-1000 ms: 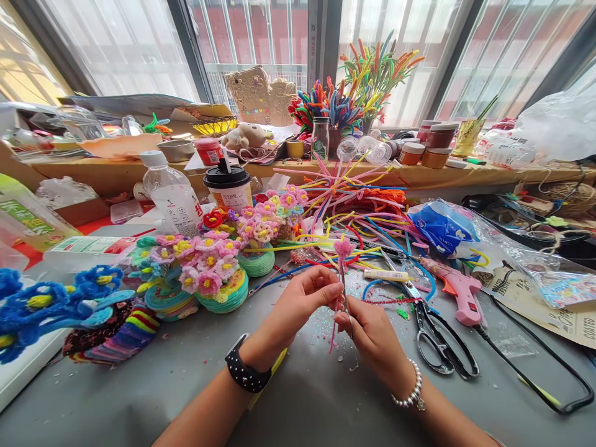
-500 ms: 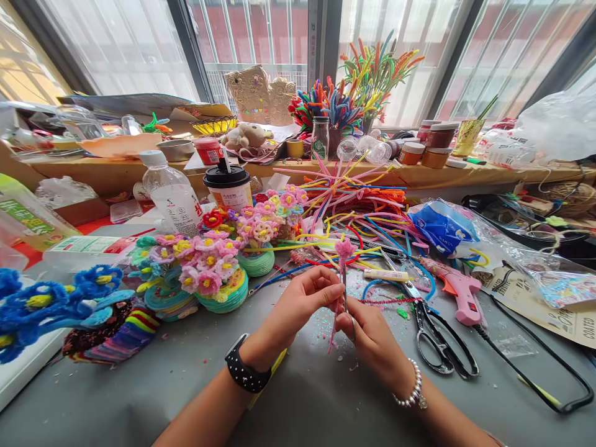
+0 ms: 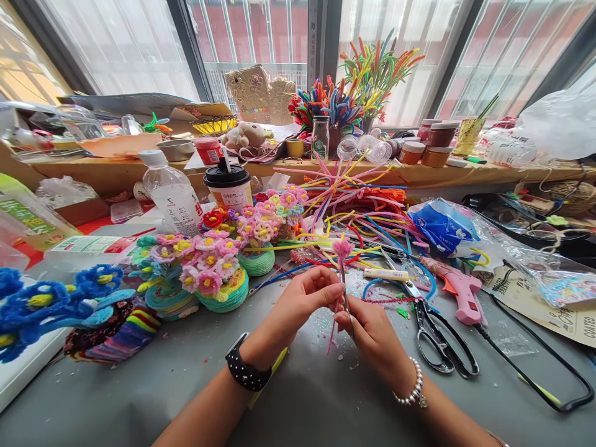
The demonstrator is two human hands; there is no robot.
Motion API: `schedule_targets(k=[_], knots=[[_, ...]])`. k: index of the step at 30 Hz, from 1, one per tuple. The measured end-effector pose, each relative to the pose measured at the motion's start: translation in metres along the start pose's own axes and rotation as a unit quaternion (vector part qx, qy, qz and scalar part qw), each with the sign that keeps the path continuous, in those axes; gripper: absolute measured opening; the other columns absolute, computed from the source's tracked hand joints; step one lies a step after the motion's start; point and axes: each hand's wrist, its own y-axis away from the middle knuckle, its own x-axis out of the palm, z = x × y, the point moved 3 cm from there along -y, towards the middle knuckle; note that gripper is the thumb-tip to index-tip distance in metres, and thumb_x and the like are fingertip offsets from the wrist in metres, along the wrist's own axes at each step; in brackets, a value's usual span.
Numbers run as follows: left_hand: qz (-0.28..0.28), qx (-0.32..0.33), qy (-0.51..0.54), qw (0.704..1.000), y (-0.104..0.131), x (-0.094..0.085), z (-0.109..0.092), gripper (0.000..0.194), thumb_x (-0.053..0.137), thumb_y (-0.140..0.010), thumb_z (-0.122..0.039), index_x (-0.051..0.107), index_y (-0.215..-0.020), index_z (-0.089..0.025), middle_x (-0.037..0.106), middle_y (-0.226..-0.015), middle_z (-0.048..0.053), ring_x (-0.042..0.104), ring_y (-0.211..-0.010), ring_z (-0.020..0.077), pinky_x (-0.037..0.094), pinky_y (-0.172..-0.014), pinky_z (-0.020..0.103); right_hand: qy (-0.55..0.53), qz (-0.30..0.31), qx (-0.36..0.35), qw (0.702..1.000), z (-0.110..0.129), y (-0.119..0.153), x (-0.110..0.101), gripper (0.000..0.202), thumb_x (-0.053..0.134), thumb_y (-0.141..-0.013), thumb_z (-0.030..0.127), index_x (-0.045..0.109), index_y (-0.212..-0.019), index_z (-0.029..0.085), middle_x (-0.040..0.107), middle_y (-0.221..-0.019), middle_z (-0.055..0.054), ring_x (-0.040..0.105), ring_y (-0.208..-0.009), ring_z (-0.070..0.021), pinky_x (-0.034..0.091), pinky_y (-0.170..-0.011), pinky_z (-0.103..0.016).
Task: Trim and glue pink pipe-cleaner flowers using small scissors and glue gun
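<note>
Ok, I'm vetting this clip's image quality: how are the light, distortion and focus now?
Head view: windows bright, partly washed out; head view: window frames splay outward at the top, suggesting wide-angle distortion; head view: left hand, right hand and pink flower look fairly sharp.

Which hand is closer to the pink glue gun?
Right. The right hand is to the left of the pink glue gun, apart from it; the left hand is farther left.
</note>
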Motion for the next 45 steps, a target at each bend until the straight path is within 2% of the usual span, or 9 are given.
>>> schedule_targets(k=[6,16,24,32,38,45], knots=[[-0.018,0.007,0.005,1.000,-0.0008,-0.0020,0.0012,0.017,0.062,-0.068,-0.027,0.051,-0.069,-0.014,0.051,-0.060,-0.003,0.048,-0.057,0.0081,0.039,-0.057,0.022,0.016,-0.016,-0.008,1.000,-0.0012,0.0003,0.0005,0.050,0.025,-0.082,0.058,0.044,-0.058,0.018,0.047,-0.050,0.001,0.043,-0.045,-0.0100,0.033,-0.046,-0.020],[0.002,0.003,0.008,1.000,0.0001,-0.0004,0.0017,0.014,0.060,-0.070,-0.025,0.051,-0.069,-0.015,0.053,-0.060,-0.003,0.048,-0.058,0.0080,0.038,-0.059,0.022,-0.023,0.009,-0.002,1.000,0.0039,-0.0004,-0.0003,0.053,0.022,-0.079,0.063,0.044,-0.063,0.017,0.046,-0.051,0.002,0.040,-0.046,-0.0098,0.031,-0.045,-0.020],[0.008,0.002,0.010,1.000,0.0000,0.0002,0.0015,0.014,0.060,-0.070,-0.027,0.052,-0.068,-0.015,0.053,-0.060,-0.003,0.048,-0.058,0.0079,0.039,-0.059,0.022,-0.003,-0.006,-0.004,1.000,0.0013,0.0001,-0.0005,0.053,0.023,-0.081,0.061,0.044,-0.060,0.017,0.046,-0.051,0.002,0.042,-0.046,-0.0100,0.031,-0.045,-0.020],[-0.015,0.003,0.003,1.000,-0.0004,-0.0014,0.0013,0.015,0.061,-0.069,-0.026,0.051,-0.070,-0.015,0.052,-0.060,-0.003,0.048,-0.058,0.0083,0.039,-0.059,0.022,0.012,-0.024,-0.003,1.000,-0.0001,0.0007,-0.0005,0.052,0.024,-0.081,0.061,0.042,-0.057,0.018,0.045,-0.049,0.002,0.041,-0.044,-0.0099,0.031,-0.044,-0.020],[-0.007,0.003,-0.001,1.000,0.0002,0.0001,0.0002,0.015,0.060,-0.070,-0.026,0.049,-0.070,-0.015,0.052,-0.060,-0.003,0.048,-0.058,0.0085,0.039,-0.059,0.022,-0.009,-0.008,-0.001,1.000,0.0030,0.0006,-0.0016,0.055,0.023,-0.079,0.064,0.042,-0.056,0.018,0.041,-0.048,0.003,0.036,-0.043,-0.0087,0.028,-0.042,-0.020],[0.002,0.005,-0.002,1.000,0.0001,0.0001,0.0006,0.016,0.060,-0.070,-0.026,0.050,-0.069,-0.015,0.051,-0.062,-0.003,0.047,-0.059,0.0082,0.039,-0.059,0.022,0.009,-0.019,0.000,1.000,0.0027,0.0008,-0.0026,0.054,0.024,-0.080,0.062,0.043,-0.056,0.018,0.042,-0.048,0.003,0.038,-0.043,-0.0091,0.029,-0.043,-0.020]])
